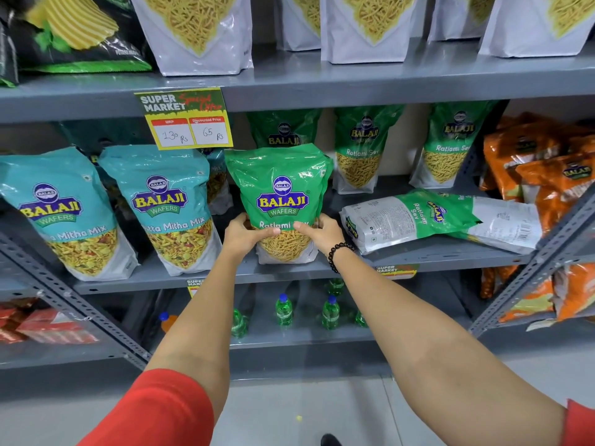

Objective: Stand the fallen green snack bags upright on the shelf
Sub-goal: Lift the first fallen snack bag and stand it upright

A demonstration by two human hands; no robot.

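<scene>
An upright green snack bag (pixel 280 185) stands at the front of the middle shelf (pixel 225 278). My left hand (pixel 244 235) grips its lower left side and my right hand (pixel 322 235) its lower right side, thumbs across the front. Right of it, a fallen green bag (pixel 409 217) lies flat on its side, on top of another fallen bag (pixel 502 226) showing its white back. Three more green bags (pixel 360 146) stand upright at the back of the shelf.
Teal snack bags (pixel 167 207) stand close to the left of the held bag. Orange bags (pixel 547 175) crowd the right end. A price tag (pixel 185 119) hangs from the upper shelf edge. Green bottles (pixel 283 310) stand on the shelf below. Slotted metal braces cross both lower corners.
</scene>
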